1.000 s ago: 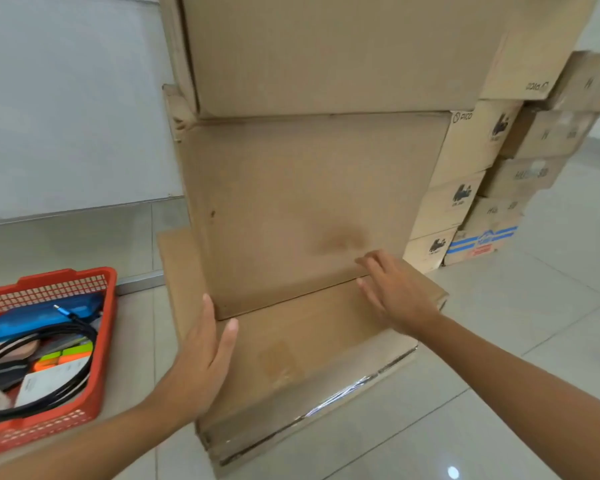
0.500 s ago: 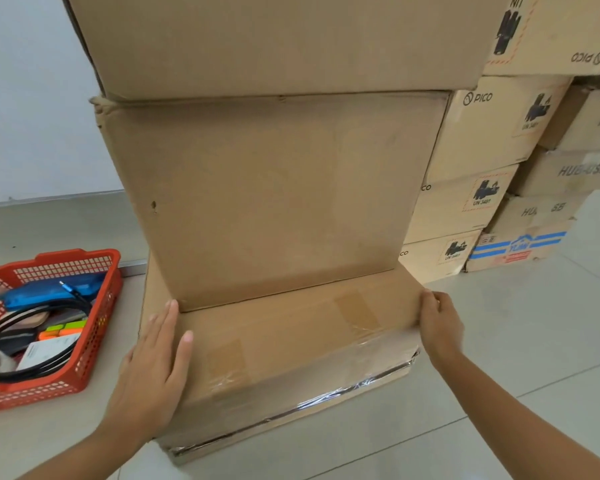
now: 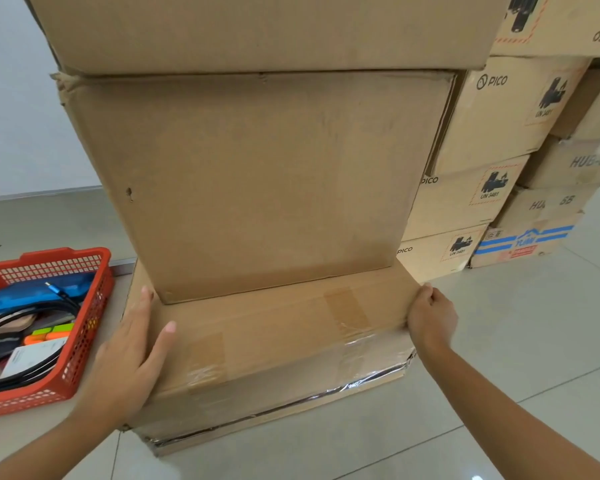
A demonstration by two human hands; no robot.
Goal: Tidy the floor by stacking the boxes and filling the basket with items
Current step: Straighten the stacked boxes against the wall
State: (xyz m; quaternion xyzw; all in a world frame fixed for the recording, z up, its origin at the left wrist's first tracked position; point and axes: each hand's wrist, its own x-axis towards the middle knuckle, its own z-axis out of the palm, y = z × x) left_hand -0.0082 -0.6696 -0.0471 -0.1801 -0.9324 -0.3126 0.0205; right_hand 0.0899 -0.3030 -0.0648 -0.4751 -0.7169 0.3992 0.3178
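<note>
Bottom box: flat brown cardboard, on the tiled floor, taped across the top, silvery lining showing along the front lower edge. Carried a larger box set back on top, and a third box above that.

Left hand: spread flat, palm down on the bottom box's top left corner, fingers extended.

Right hand: fingers curled, gripping the top right corner of the same box.

Red basket: on the floor just left of the stack, held cables and small items.

Printed cartons: stacked behind, at right.
</note>
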